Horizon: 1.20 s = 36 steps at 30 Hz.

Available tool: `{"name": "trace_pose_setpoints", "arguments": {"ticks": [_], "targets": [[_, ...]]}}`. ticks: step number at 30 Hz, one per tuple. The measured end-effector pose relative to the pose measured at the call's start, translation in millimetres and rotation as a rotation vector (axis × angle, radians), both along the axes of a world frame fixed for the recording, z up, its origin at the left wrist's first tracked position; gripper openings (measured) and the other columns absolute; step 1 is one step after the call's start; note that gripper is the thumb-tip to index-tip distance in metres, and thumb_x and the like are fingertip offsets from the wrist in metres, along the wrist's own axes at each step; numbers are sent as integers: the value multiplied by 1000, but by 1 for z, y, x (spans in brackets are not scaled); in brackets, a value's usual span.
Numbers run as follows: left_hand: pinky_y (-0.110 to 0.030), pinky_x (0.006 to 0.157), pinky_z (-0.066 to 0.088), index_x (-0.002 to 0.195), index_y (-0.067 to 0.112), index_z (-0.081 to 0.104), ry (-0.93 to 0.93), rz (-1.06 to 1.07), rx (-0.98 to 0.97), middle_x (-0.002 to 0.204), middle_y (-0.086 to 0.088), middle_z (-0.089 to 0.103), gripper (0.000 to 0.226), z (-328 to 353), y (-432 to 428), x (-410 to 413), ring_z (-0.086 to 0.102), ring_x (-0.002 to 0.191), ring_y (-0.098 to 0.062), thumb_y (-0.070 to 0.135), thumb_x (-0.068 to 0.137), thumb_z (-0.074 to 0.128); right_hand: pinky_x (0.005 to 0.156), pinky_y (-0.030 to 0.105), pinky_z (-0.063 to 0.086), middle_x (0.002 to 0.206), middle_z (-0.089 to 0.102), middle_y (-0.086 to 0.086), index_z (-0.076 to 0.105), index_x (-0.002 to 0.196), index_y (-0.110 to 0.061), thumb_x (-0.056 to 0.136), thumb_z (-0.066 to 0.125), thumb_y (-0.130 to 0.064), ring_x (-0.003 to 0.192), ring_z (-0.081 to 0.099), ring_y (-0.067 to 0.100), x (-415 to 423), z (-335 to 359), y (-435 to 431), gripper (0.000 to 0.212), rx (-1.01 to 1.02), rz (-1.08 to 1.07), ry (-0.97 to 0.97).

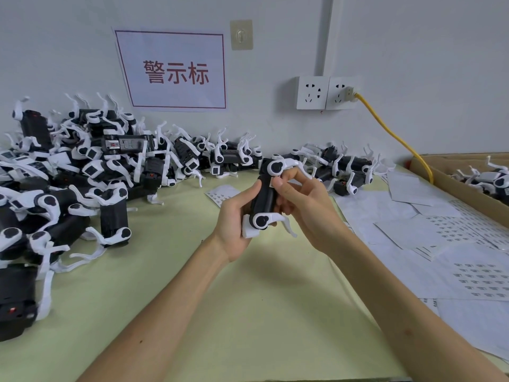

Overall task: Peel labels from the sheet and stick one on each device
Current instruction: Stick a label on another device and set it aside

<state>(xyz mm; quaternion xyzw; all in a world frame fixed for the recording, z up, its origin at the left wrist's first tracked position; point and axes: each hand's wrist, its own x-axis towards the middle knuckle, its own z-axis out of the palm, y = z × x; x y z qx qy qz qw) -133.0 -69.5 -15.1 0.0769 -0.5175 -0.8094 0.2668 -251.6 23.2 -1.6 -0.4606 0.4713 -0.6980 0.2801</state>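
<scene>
Black-and-white device (264, 197) is held upright above the desk (248, 299), left hand (234, 224) clenched round its body, right hand (303, 199) pressing a small label (273, 183) near its top with the thumb; uneven pressure risks a crooked, lifting label.

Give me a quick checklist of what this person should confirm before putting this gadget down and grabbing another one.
1. Device held firmly: ok, left hand wraps its black body.
2. Label pressed on: cannot tell, right hand thumb covers the spot near the top.
3. Clear spot on the green table to set it down: ok.
4. More label sheets within reach: ok, spread on the right.
5. Next devices available: ok, pile on the left.
6. Which piled devices are already labelled: cannot tell.
</scene>
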Motion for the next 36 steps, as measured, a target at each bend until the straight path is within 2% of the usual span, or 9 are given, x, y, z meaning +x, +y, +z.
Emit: {"name": "trace_pose_setpoints", "arguments": {"ticks": [3, 6, 9, 16, 21, 24, 29, 33, 36], "targets": [[-34, 80, 47, 90, 22, 83, 15, 28, 22, 91, -2, 74, 32, 0, -2, 0, 69, 82, -16, 40, 89, 56, 58, 19, 43, 66, 58, 0, 56, 87, -11, 101, 61, -11, 58, 47, 15, -1, 0, -1, 14, 16, 17, -12], [-29, 60, 52, 95, 15, 81, -5, 75, 35, 90, -10, 71, 33, 2, -2, -1, 66, 77, -23, 40, 87, 61, 67, 28, 43, 68, 61, -3, 59, 100, -8, 97, 60, -1, 58, 49, 14, -1, 1, -3, 8, 36, -74, -56], [-30, 64, 50, 112, 9, 74, -68, 111, 1, 93, -16, 72, 45, 2, -3, -1, 63, 84, -29, 46, 88, 64, 69, 31, 42, 74, 61, -6, 56, 118, -13, 81, 70, -13, 59, 50, 13, -4, 4, -3, 40, 15, -207, -184], [-32, 72, 53, 110, 17, 74, -131, 100, -64, 95, -16, 74, 43, 2, -1, -1, 67, 95, -32, 50, 88, 58, 99, 26, 45, 126, 57, -16, 50, 133, -39, 76, 84, -46, 122, 55, 4, -11, -2, -3, 67, 103, -345, 106], [-43, 85, 48, 105, 18, 79, -162, 67, -45, 93, -16, 68, 39, -1, -2, -2, 61, 100, -39, 50, 89, 63, 72, 17, 51, 92, 71, -19, 66, 102, -26, 95, 72, -26, 88, 69, 3, -10, -9, -7, 9, 48, -253, 189], [-46, 89, 46, 111, 16, 79, -154, 67, -47, 97, -18, 67, 43, -3, -8, -1, 58, 102, -41, 49, 93, 58, 69, 21, 51, 88, 71, -18, 65, 100, -24, 100, 65, -24, 85, 71, 5, -11, -7, -6, 0, 32, -231, 243], [-52, 94, 41, 108, 14, 79, -150, 40, -41, 90, -19, 68, 42, -3, -11, -1, 58, 102, -42, 47, 91, 62, 80, 30, 48, 99, 74, -11, 67, 111, -23, 94, 64, -36, 92, 72, 6, -15, -1, -1, 22, 89, -179, 240], [-37, 76, 51, 117, 13, 77, -292, -40, -92, 107, -19, 72, 49, 3, -11, 3, 66, 92, -33, 51, 89, 63, 82, 32, 44, 123, 68, -14, 65, 126, -41, 87, 56, -57, 103, 67, 9, -29, 6, 8, 43, 224, -78, 214], [-32, 64, 54, 119, 12, 72, -432, -104, -87, 111, -18, 71, 52, 3, -12, 4, 66, 91, -34, 54, 89, 63, 74, 33, 45, 112, 73, 6, 70, 119, -22, 89, 60, -53, 90, 68, 18, -42, 5, 14, 44, 380, 29, 282]]}}
